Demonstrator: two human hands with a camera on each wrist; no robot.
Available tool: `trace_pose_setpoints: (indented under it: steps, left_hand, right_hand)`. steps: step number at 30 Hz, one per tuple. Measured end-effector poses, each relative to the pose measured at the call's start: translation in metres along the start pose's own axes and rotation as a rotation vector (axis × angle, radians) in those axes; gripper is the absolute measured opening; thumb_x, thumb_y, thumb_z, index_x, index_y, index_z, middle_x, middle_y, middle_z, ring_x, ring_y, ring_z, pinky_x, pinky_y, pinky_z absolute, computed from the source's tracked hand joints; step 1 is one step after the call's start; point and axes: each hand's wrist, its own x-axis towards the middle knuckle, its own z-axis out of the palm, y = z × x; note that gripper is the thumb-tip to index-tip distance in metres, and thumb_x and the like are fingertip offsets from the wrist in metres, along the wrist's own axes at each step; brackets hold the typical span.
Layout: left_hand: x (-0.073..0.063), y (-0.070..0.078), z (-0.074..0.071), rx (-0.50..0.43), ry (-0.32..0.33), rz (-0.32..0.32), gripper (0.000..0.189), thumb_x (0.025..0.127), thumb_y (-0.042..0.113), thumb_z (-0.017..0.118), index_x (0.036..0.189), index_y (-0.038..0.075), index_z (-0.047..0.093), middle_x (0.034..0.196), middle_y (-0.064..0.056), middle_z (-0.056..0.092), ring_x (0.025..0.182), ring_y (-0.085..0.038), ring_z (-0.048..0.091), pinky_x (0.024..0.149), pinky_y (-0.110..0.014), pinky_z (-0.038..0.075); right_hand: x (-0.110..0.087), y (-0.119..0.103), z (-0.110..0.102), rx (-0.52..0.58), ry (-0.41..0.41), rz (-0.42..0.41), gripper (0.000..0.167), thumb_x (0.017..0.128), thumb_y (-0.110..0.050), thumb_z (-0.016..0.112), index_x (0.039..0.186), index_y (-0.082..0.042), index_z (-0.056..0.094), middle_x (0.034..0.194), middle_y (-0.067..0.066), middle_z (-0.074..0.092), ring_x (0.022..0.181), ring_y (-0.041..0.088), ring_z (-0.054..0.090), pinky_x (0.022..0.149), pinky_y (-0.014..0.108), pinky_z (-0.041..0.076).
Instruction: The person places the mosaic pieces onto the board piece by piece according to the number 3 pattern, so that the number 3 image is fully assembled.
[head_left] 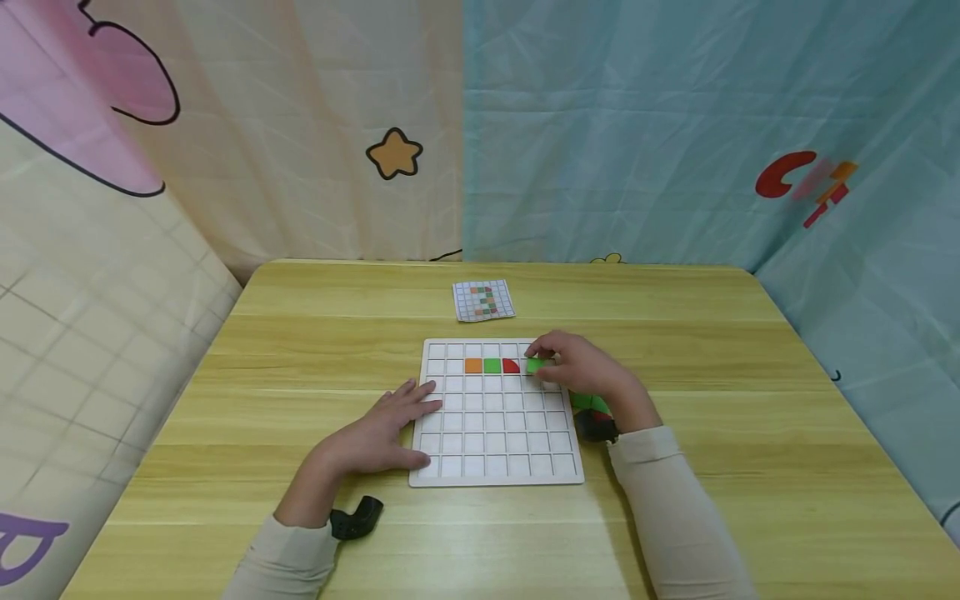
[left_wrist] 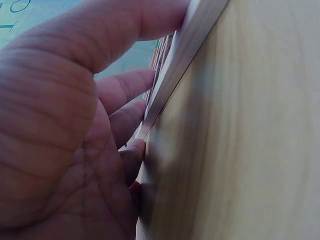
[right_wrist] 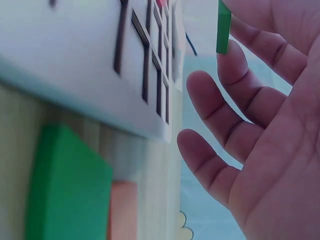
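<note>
Right hand (head_left: 579, 362): pinching green tile (head_left: 535, 365) near board (head_left: 483, 423)'s far right corner
Left hand (head_left: 378, 435): spread on board's left edge
Right wrist view only: orange tile (right_wrist: 123, 212) on desk (head_left: 315, 333)

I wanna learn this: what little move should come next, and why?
Perhaps lower the green tile into an unfilled square near the red quarter-circle tile: the right hand pinches it above the grid board, and the left hand rests on the board's left edge.
</note>
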Motion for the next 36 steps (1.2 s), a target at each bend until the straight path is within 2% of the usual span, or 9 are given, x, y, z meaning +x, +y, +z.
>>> trace_pose_setpoints:
  steps: [7, 14, 20, 26, 36]
  left_hand:
    - [0.000, 0.000, 0.000, 0.004, -0.001, -0.002, 0.079, 0.081, 0.025, 0.079, 0.150, 0.009, 0.044, 0.163, -0.006, 0.023, 0.151, -0.035, 0.003, 0.118, -0.057, 0.005]
    - [0.001, 0.001, 0.000, 0.006, 0.001, -0.005, 0.079, 0.081, 0.025, 0.079, 0.150, 0.009, 0.044, 0.163, -0.006, 0.023, 0.151, -0.036, 0.004, 0.119, -0.057, 0.005]
    - [0.000, 0.001, -0.001, 0.009, 0.002, 0.003, 0.078, 0.082, 0.025, 0.079, 0.150, 0.008, 0.044, 0.163, -0.007, 0.023, 0.151, -0.036, 0.005, 0.119, -0.057, 0.005]
    - [0.000, 0.001, -0.001, 0.005, 0.001, -0.006, 0.079, 0.082, 0.025, 0.079, 0.150, 0.009, 0.044, 0.163, -0.006, 0.022, 0.151, -0.035, 0.004, 0.119, -0.056, 0.004]
    - [0.000, 0.000, 0.000, 0.002, -0.002, -0.011, 0.079, 0.081, 0.025, 0.079, 0.151, 0.010, 0.043, 0.164, -0.005, 0.022, 0.151, -0.035, 0.003, 0.119, -0.056, 0.004]
  right_hand:
    - [0.006, -0.007, 0.011, -0.009, -0.027, 0.019, 0.025, 0.090, -0.013, 0.073, 0.115, -0.008, 0.069, 0.109, 0.004, 0.061, 0.102, 0.024, 0.053, 0.092, 0.040, 0.047]
    - [0.013, -0.008, 0.018, -0.041, -0.058, -0.039, 0.024, 0.090, -0.013, 0.073, 0.113, -0.008, 0.069, 0.107, 0.002, 0.061, 0.096, 0.021, 0.052, 0.086, 0.037, 0.046]
    - [0.016, -0.010, 0.021, -0.049, -0.085, -0.055, 0.025, 0.091, -0.011, 0.072, 0.115, -0.008, 0.068, 0.111, 0.002, 0.063, 0.099, 0.019, 0.054, 0.090, 0.038, 0.048]
    - [0.019, -0.010, 0.025, -0.121, -0.097, -0.097, 0.022, 0.092, -0.009, 0.069, 0.114, -0.007, 0.069, 0.107, 0.001, 0.063, 0.097, 0.019, 0.054, 0.090, 0.038, 0.047]
    - [0.021, -0.011, 0.029, -0.189, -0.106, -0.107, 0.022, 0.090, -0.006, 0.070, 0.111, -0.009, 0.071, 0.103, -0.002, 0.063, 0.093, 0.017, 0.054, 0.087, 0.036, 0.047]
